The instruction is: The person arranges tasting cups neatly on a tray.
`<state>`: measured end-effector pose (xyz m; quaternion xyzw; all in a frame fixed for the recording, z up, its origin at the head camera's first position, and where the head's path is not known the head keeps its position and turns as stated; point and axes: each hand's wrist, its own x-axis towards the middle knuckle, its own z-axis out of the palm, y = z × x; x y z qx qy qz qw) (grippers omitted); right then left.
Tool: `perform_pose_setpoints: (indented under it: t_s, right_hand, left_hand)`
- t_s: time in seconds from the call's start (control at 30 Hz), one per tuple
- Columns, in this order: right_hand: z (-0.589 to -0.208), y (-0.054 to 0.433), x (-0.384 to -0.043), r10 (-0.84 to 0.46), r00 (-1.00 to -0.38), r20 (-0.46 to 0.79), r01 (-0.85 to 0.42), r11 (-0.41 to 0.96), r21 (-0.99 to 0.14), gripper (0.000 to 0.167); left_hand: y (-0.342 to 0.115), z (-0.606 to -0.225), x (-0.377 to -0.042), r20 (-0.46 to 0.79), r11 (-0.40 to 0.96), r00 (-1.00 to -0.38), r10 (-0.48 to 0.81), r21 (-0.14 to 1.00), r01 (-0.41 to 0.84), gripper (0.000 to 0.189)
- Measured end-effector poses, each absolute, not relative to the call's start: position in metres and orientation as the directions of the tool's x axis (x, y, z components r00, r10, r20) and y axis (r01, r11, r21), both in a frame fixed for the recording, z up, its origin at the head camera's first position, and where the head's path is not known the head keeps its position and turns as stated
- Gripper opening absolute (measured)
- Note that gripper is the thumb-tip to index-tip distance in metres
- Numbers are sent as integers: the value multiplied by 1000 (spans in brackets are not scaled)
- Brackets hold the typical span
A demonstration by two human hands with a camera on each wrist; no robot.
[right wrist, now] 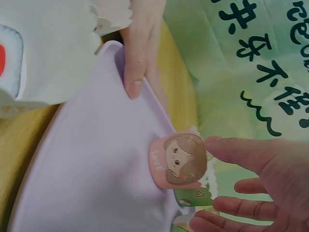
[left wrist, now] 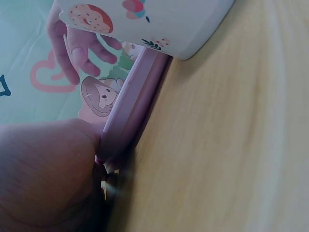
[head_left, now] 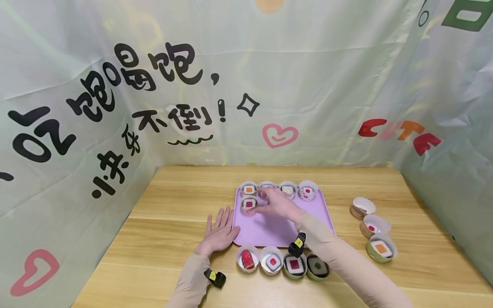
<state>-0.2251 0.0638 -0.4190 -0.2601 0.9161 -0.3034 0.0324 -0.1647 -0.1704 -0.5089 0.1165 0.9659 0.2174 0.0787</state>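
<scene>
A lilac tray (head_left: 269, 233) lies on the wooden table, bearing paper cups with sushi pieces inside. Four cups stand along its far edge, and a pink cup (head_left: 249, 210) with a girl's face and "LOVE" sits in front of the leftmost. My right hand (head_left: 278, 204) is over the tray beside that cup; in the right wrist view its thumb (right wrist: 234, 151) is at the cup's rim and the fingers are spread, not wrapped round it. My left hand (head_left: 219, 236) lies flat on the table at the tray's left side, its thumb on the tray's edge.
In front of the tray stand several cups in a row, including one with a red sushi piece (head_left: 247, 259) and a green cup (head_left: 317, 268). Three more cups, such as a green one with an orange-centred piece (head_left: 381, 249), stand to the right. A printed cloth (head_left: 323, 107) surrounds the table.
</scene>
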Motion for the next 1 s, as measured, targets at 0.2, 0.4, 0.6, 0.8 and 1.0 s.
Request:
perform_pose_setpoints:
  t_s: [0.2,0.4,0.6,0.8,1.0]
  right_hand:
    - [-413,77,-222,-481,-869,112,-446,666,-598,65]
    - [-403,88,-213,-459,-881,111,-425,669,-610,67]
    - [-396,97,-207,-462,-871,168,-465,663,-587,66]
    - [-392,103,-199,-454,-875,172,-460,663,-591,64]
    - [-388,114,-192,-444,-880,171,-447,648,-616,63]
  left_hand:
    - [-171,-511,-166,-116,886,-959,257,425,186,68]
    - [-171,-513,-167,-110,884,-960,259,428,189,68]
    - [-171,-515,-168,-109,893,-961,254,408,190,69]
    - [-171,-516,-168,-105,890,-961,254,413,190,69]
    - [-172,-517,-169,-102,891,-963,251,412,189,70]
